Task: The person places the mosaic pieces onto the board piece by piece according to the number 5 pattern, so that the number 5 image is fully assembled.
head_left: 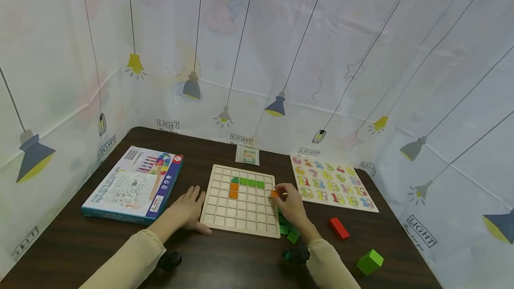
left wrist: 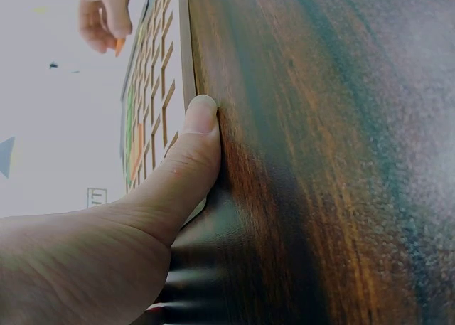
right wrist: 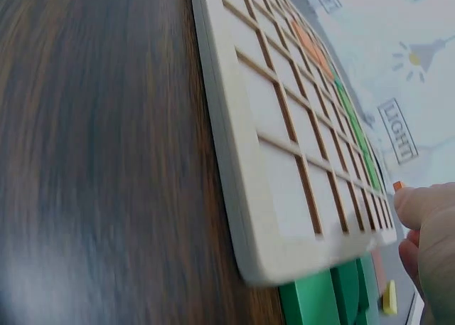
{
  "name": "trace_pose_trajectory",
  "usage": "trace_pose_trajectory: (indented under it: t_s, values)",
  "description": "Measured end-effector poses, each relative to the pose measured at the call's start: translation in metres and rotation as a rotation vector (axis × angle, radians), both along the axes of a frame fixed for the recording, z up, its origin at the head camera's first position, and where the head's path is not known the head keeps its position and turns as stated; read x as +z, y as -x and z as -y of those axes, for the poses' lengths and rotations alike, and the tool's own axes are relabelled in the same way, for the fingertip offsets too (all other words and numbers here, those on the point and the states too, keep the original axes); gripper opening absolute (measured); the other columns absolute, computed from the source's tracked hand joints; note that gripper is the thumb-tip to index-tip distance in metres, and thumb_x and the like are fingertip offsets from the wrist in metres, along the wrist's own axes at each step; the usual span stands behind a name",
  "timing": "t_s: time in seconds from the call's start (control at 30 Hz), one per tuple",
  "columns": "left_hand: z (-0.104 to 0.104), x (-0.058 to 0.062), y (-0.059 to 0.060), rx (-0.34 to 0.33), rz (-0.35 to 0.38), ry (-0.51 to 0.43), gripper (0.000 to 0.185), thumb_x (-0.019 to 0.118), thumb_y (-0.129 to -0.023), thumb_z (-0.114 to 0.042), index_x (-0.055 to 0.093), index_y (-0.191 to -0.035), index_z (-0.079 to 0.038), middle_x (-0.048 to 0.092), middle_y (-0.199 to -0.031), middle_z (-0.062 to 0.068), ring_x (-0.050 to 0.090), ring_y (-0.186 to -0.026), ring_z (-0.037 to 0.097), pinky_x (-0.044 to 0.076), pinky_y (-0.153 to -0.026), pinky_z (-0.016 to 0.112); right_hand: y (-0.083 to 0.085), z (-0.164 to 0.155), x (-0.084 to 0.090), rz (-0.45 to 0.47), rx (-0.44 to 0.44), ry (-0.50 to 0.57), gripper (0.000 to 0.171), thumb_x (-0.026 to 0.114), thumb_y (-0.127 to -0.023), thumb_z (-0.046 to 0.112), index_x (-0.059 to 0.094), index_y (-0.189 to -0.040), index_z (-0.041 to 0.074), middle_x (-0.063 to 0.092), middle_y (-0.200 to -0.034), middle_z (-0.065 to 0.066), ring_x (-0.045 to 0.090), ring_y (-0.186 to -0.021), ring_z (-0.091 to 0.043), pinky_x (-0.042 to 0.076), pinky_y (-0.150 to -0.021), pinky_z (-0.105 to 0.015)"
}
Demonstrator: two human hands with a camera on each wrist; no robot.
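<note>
A wooden grid board [head_left: 245, 224] lies on the dark table. In its upper part sit a row of green tiles [head_left: 250, 183], a darker green rounded piece [head_left: 235, 179] and orange tiles [head_left: 234, 191] below it. My left hand [head_left: 188, 211] rests at the board's left side, its fingers extended; in the left wrist view the thumb [left wrist: 188, 154] touches the board's edge. At the right edge, my right hand [head_left: 293, 204] pinches a small orange tile [head_left: 275, 194] between thumb and fingers. Green pieces [head_left: 293, 237] lie beside the board, partly hidden under that hand.
A small pattern card [head_left: 247, 155] lies behind the board. On the left is a boxed toy set [head_left: 128, 186]; on the right, a number puzzle board [head_left: 333, 182]. A red block [head_left: 339, 228] and a green block [head_left: 370, 262] stand near the right sleeve.
</note>
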State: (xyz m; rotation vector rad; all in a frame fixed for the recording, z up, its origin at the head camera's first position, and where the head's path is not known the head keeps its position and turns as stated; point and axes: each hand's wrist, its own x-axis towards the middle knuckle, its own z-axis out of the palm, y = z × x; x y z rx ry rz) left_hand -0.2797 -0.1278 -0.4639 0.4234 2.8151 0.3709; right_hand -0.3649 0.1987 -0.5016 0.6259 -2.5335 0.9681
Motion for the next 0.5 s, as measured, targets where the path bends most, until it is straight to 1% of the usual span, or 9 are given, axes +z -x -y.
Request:
trace_pose_trajectory:
  t_s: [0.2, 0.37, 0.5]
  values:
    - [0.001, -0.001, -0.002, 0.006, 0.003, -0.001, 0.111, 0.072, -0.071, -0.062, 0.026, -0.144, 0.009, 0.015, -0.15, 0.031, 0.013, -0.139, 0.044, 0.019, -0.109, 0.052, -0.003, 0.022, 0.002, 0.021, 0.048, -0.01, 0.027, 0.07, -0.084, 0.002, 0.061, -0.109, -0.001, 0.059, -0.102, -0.009, 0.06, -0.087, -0.021, 0.053, -0.072, -0.034]
    - [0.001, -0.003, -0.001, 0.003, -0.001, -0.006, 0.111, 0.071, -0.071, -0.062, 0.026, -0.144, 0.009, 0.015, -0.15, 0.031, 0.012, -0.139, 0.044, 0.019, -0.109, 0.052, -0.002, 0.035, 0.004, 0.007, 0.09, -0.023, 0.026, 0.069, -0.083, 0.0, 0.06, -0.107, -0.003, 0.06, -0.1, -0.011, 0.061, -0.089, -0.023, 0.054, -0.073, -0.034]
    - [0.0, -0.003, 0.001, 0.002, -0.008, -0.004, 0.112, 0.071, -0.071, -0.063, 0.026, -0.144, 0.008, 0.015, -0.15, 0.031, 0.013, -0.139, 0.044, 0.019, -0.109, 0.052, -0.001, 0.043, 0.004, 0.001, 0.111, -0.032, 0.026, 0.069, -0.083, 0.0, 0.06, -0.107, -0.002, 0.06, -0.1, -0.011, 0.062, -0.089, -0.023, 0.054, -0.074, -0.032]
